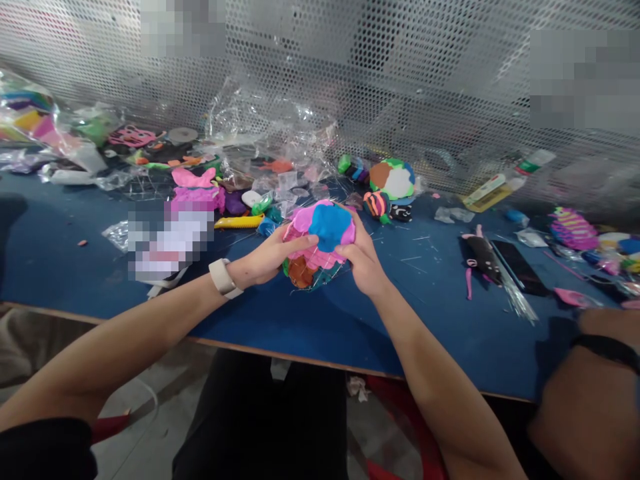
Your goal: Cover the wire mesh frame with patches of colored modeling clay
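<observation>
Both hands hold a multicoloured clay ball (320, 243) wrapped in clear film, just above the blue tabletop (310, 327) near its front edge. The left hand (273, 257) grips the ball's left side, thumb pressed across the pink patch; the right hand (363, 260) clamps the right side, thumb on the blue patch, fingers curled beneath. A pale watch (223, 277) sits on the left wrist.

Behind the ball, a perforated metal screen (400, 87) backs the table. Against it lie crumpled clear plastic wrap (273, 133) and a second patched clay ball (393, 179); a striped clay ball (377, 203) sits just in front of that one. A yellow tool (240, 222) lies left of the held ball, and a black phone (520, 267) well to the right. Another person's forearm (590, 400) with a dark wristband rests at the table's right corner.
</observation>
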`<state>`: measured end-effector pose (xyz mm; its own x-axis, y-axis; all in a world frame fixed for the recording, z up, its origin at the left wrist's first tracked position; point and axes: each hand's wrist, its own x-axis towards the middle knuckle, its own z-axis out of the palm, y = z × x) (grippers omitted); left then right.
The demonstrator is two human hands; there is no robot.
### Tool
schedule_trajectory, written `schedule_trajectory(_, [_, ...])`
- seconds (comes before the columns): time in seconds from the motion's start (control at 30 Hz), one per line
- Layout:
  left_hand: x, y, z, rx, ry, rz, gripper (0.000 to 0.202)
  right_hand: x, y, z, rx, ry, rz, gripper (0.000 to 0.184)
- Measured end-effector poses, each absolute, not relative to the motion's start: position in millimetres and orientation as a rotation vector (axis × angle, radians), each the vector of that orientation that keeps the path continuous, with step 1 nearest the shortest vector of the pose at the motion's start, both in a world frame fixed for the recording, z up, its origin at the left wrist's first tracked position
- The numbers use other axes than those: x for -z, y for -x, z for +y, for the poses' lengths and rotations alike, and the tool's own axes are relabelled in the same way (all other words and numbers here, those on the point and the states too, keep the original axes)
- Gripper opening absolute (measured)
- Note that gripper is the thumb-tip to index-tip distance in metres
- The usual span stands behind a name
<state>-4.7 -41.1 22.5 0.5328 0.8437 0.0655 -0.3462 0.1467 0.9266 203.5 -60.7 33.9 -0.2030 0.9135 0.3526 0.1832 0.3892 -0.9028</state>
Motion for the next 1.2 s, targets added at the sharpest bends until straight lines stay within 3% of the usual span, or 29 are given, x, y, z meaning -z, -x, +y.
schedule_trajectory(0.33, [-21.9,4.0,-39.8,-0.935,-1.108,0.552,0.043,-32.6,-206.9,-60.8,-0.913,0.981,-1.692,0.072])
schedule_trajectory(0.73, [-22.2,5.0,-38.3,-0.909,-1.127,0.545,0.046,-31.0,-207.0,-60.5,-0.859,1.041,-1.712,0.08])
schedule_trajectory(0.83, [-20.5,5.3,-38.1,-0.888,-1.065,0.535,0.045,-31.0,-211.0,-56.2,-0.881,1.031,-1.709,0.073])
schedule_trajectory(0.93, [-19.6,8.3,-36.5,-0.797,-0.988,0.579,0.046,-29.5,-217.9,-49.8,-1.01,1.078,-1.654,0.067])
schedule_trajectory(1.07, [-25.8,18.4,-28.2,-0.617,-1.185,0.725,0.068,-26.6,-228.0,-45.2,-1.299,1.149,-1.535,0.07])
schedule_trajectory(1.13, [-31.8,26.1,-21.7,-0.737,-1.421,0.866,0.072,-26.0,-231.6,-46.1,-1.417,1.177,-1.506,0.07])
schedule_trajectory(1.2, [-37.1,34.8,-14.7,-1.0,-1.732,1.07,0.062,-25.7,-232.9,-48.4,-1.506,1.19,-1.513,0.067])
